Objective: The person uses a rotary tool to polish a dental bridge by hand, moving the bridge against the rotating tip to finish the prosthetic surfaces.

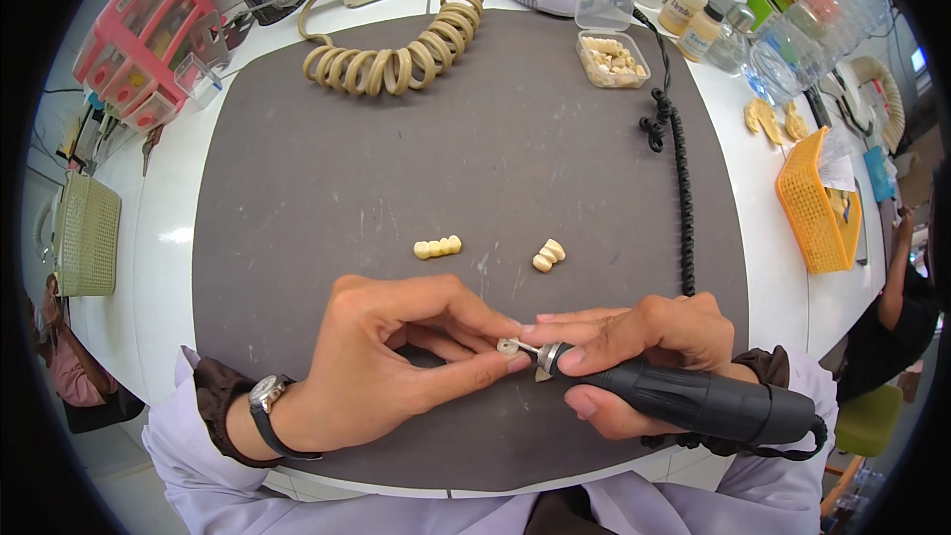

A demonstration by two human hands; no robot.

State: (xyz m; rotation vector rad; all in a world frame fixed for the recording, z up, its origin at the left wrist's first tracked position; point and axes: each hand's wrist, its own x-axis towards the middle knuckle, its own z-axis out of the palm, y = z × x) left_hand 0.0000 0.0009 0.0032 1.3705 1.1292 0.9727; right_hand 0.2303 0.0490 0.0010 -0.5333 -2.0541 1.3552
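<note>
My left hand pinches a small whitish tooth crown between thumb and fingertips. In my right hand lies a black rotary handpiece, gripped like a pen. Its thin metal bit points left and meets the crown; whether it spins cannot be seen. A small pale piece shows partly below the handpiece's tip. Beyond my hands, on the grey mat, rest a row of joined cream teeth and, to its right, a shorter joined group of teeth.
A lidded clear box of teeth stands at the mat's far right. Its neighbour is a black coiled cord. A beige coiled hose lies far left. Bottles, a yellow basket, a pink drawer unit and a green basket surround the mat.
</note>
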